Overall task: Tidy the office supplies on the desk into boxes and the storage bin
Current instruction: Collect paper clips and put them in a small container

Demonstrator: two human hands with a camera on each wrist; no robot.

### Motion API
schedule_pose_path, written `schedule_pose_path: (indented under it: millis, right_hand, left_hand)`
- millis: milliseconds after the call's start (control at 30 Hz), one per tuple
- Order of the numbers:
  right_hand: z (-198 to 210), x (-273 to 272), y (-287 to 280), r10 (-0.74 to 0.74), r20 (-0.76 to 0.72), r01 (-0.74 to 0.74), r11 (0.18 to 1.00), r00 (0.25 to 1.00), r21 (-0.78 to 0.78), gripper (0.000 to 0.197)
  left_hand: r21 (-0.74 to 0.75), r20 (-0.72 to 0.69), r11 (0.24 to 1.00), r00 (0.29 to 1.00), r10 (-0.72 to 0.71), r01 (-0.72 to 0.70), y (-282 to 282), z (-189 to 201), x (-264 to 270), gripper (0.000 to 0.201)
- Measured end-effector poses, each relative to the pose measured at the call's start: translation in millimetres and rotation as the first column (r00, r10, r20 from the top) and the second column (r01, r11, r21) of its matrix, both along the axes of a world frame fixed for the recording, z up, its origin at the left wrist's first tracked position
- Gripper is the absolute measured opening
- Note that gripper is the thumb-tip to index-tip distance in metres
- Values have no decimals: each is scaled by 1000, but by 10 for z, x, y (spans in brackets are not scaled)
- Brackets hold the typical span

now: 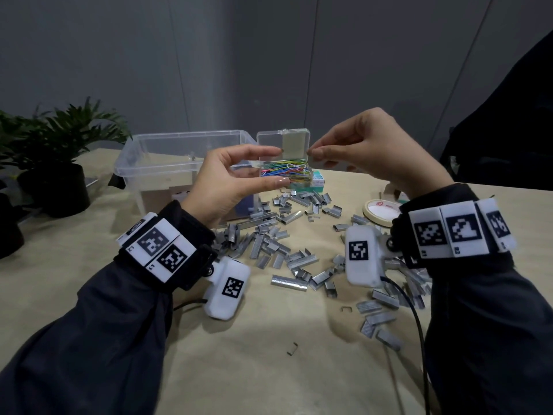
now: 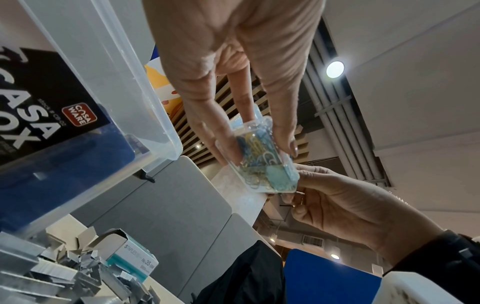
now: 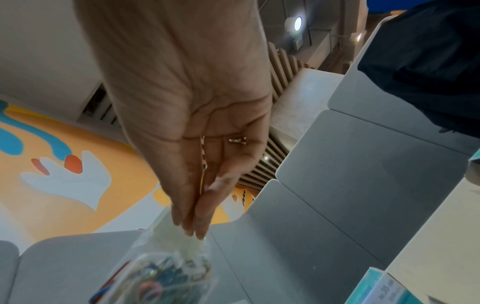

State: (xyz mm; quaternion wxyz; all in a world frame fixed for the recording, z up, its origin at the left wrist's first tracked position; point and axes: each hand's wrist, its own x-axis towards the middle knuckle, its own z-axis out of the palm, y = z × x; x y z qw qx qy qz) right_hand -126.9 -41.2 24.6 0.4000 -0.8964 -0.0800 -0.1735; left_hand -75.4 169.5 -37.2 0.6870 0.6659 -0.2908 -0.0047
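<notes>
Head view: small clear box (image 1: pixel 284 169) full of coloured paper clips (image 1: pixel 284 172), held in air above table (image 1: pixel 239 369), just in front of storage bin (image 1: pixel 167 163). Hinged lid (image 1: pixel 282 143) stands upright, open. L hand (image 1: pixel 230 184) grips box body, thumb on near edge, index finger up at lid's face. R hand (image 1: pixel 371 151) pinches lid's right edge w/ thumb + fingertips. Loose staple strips (image 1: pixel 278 250) scattered over table betw. both wrists. Teal staple carton (image 1: pixel 317 182) lies behind pile, below held box. Tape roll (image 1: pixel 380 209) right of pile, near R wrist. Bin is clear, open-topped, left of centre. Potted plant (image 1: pixel 59 163) at far left.

L wrist view: L hand (image 2: pixel 233 92) holds clear box (image 2: pixel 267 164) from below, fingers curled round its sides; clips seen thru base. R hand (image 2: pixel 345 205) at box's far end, fingers curled. Bin wall (image 2: pixel 109 78) close at left, dark printed label behind it. Staple carton (image 2: pixel 135 259) + strips (image 2: pixel 52 275) at bottom left.

R wrist view: R hand (image 3: pixel 187 123), fingertips together, pinching clear lid edge (image 3: pixel 182 236). Box w/ clips (image 3: pixel 155 283) blurred at lower edge. Staple carton corner (image 3: pixel 384 292) bottom right.
</notes>
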Motion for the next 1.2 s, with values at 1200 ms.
schedule_pose_path:
  millis: [1200]
  right_hand:
    - [-563,956,382,-185,-757,-595,512,627,-619,55]
  left_hand:
    - [49,34,986,987,158,-159,157,-27,201,54]
